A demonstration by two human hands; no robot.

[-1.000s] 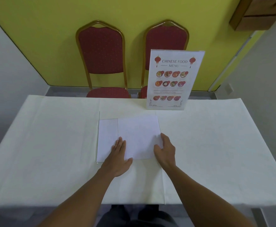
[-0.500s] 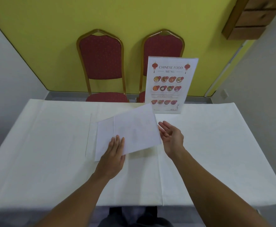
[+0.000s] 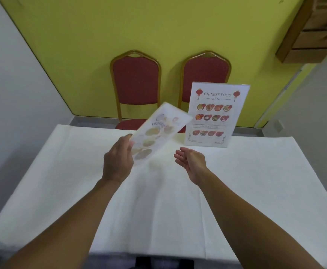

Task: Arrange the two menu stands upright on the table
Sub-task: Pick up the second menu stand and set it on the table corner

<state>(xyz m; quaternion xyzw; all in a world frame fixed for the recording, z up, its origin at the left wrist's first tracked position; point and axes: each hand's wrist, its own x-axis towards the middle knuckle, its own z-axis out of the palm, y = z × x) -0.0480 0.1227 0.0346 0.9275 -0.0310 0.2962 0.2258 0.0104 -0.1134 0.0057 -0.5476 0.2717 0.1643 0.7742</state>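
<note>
One menu stand [image 3: 217, 115], printed "Chinese Food Menu", stands upright near the far edge of the white table [image 3: 61, 171], right of centre. A second menu stand [image 3: 158, 131] is in the air above the table's middle, tilted and blurred, its printed face toward me. My left hand [image 3: 118, 162] grips it by its lower left edge. My right hand [image 3: 192, 162] hovers just right of it, palm up, fingers apart, touching nothing.
Two red padded chairs with gold frames, a left chair [image 3: 137, 80] and a right chair [image 3: 206, 72], stand behind the table against a yellow wall. A wooden shelf [image 3: 310, 30] hangs at the upper right. The white cloth covers the whole table.
The second menu stand, lying face down a second ago, has been lifted off the table by my left hand and turned over. My right hand let go of it.
</note>
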